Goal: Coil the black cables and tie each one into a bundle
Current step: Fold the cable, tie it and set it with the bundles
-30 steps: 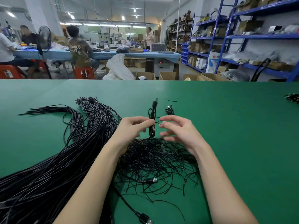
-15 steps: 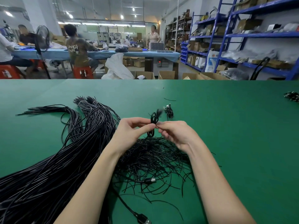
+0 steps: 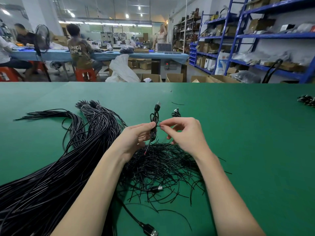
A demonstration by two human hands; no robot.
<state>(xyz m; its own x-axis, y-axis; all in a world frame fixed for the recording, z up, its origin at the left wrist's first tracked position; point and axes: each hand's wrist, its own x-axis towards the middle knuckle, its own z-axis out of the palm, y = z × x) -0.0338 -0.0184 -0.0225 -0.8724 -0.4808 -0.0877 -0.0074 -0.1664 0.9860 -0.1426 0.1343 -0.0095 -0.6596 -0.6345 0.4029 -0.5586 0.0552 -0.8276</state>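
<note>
My left hand point(image 3: 136, 138) grips a coiled black cable point(image 3: 154, 119) upright above the green table point(image 3: 247, 150). Its USB plug point(image 3: 157, 106) points up and a loose end hangs down. My right hand point(image 3: 185, 133) pinches a thin black twist tie point(image 3: 160, 126) that is wrapped at the middle of the coil. Under both hands lies a heap of loose black ties point(image 3: 162, 164). A big sheaf of long uncoiled black cables point(image 3: 56, 176) stretches from the near left to the table's middle.
A small tied cable bundle point(image 3: 176, 114) lies just beyond my hands. More bundles point(image 3: 306, 100) sit at the far right edge. Two loose USB plugs point(image 3: 150, 229) point(image 3: 156, 189) lie near me. Past the table are people at a blue bench and blue shelving.
The coil stands upright again with its plug pointing up. My right hand has drawn back a little to the right, pulling the tie's end out from the coil.
</note>
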